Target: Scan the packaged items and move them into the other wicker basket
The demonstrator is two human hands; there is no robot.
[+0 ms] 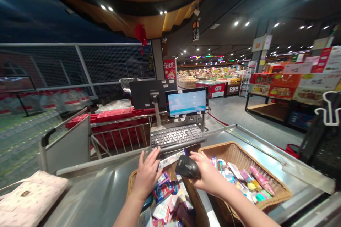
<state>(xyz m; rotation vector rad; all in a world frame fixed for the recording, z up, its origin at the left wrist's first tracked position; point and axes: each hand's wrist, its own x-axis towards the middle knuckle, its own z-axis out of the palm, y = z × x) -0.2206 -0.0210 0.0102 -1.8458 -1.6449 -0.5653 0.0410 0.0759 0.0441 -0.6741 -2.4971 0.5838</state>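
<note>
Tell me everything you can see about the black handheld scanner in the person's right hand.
The handheld barcode scanner is a compact, rounded black device, plastic by its look, with a slight sheen and a darker textured patch on top. The right hand holds it at its right end, its nose pointing left and tilted slightly, above the wicker baskets. No cable can be made out, and its scanning window is hidden.

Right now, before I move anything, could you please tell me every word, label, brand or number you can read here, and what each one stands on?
"冰红茶", probably, on the red upright sign.
"D" plus blurred characters on the dark counter front.
Packets in the wicker basket: too small to read.
Keyboard keys: too small to read.
Monitor: no readable text.
Black handheld scanner: none visible.
</note>
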